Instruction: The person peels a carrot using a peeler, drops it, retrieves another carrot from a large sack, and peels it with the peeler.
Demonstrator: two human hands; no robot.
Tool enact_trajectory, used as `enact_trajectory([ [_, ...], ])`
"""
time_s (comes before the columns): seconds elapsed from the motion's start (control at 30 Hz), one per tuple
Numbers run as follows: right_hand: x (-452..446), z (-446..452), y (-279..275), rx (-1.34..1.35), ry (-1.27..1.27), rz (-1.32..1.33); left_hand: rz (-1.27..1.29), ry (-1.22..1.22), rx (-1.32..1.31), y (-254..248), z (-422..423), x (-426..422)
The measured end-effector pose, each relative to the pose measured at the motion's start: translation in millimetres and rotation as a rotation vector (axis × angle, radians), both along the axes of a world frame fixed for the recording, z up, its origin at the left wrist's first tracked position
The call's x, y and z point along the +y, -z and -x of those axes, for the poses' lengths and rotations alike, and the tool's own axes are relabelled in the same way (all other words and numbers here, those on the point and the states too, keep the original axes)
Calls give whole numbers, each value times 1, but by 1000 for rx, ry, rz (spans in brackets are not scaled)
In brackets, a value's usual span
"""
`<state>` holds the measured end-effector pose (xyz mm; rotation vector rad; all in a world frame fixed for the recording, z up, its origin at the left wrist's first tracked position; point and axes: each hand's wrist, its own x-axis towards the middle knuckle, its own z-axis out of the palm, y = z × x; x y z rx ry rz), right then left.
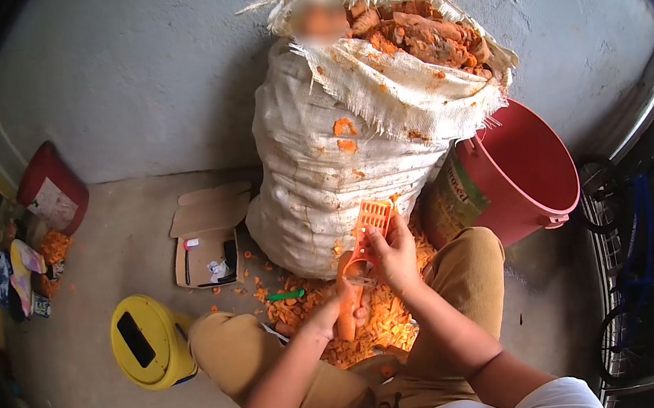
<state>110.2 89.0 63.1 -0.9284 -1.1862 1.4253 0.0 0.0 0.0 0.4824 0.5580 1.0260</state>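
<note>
My left hand [339, 302] is wrapped round a carrot [347, 324], which stands nearly upright between my knees. In my right hand [395, 256] is an orange plastic peeler [374, 216] with a slotted plate at its upper end. Its lower end lies against the top part of the carrot; the exact contact is partly covered by my fingers. Below both hands spreads a heap of orange carrot pieces [348, 351]. A green-handled tool [286, 295] lies at the heap's left edge.
Ahead stands a big white woven sack [305, 182], its open top full of carrots [437, 37]. To its right is a red bucket [492, 179]. An open cardboard box [208, 252] and a yellow bucket [163, 352] with a phone on its lid are at left. A bicycle [625, 276] stands far right.
</note>
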Motion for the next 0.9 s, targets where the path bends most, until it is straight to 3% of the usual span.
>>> enact_trajectory([
  [0.07,-2,2,-2,-21,128,-150,144,-1,-413,-14,-1,3],
  [0.23,1,-4,-10,-17,95,-116,224,-118,-332,-10,-8,12],
  [0.3,-10,3,6,-244,88,-380,223,-166,-250,-10,-7,10],
  [0.37,-22,-1,12,-432,25,-463,172,-117,-293,-5,-6,8],
  [0.47,-1,-7,3,-443,147,-486,142,-10,-410,-3,-5,9],
  [0.5,10,-8,-4,-279,161,-290,144,-5,-421,-6,-5,10],
  [0.57,28,-12,-1,-153,156,-169,147,7,-449,-13,-6,13],
  [0.67,34,-10,4,-252,196,-160,147,22,-421,-8,-4,17],
  [0.77,75,-30,25,-264,494,-216,118,100,-366,-15,2,5],
  [0.83,102,-58,5,20,592,-115,99,118,-346,-17,5,0],
  [0.9,92,-55,-1,-2,448,-181,93,84,-362,-16,4,-1],
])
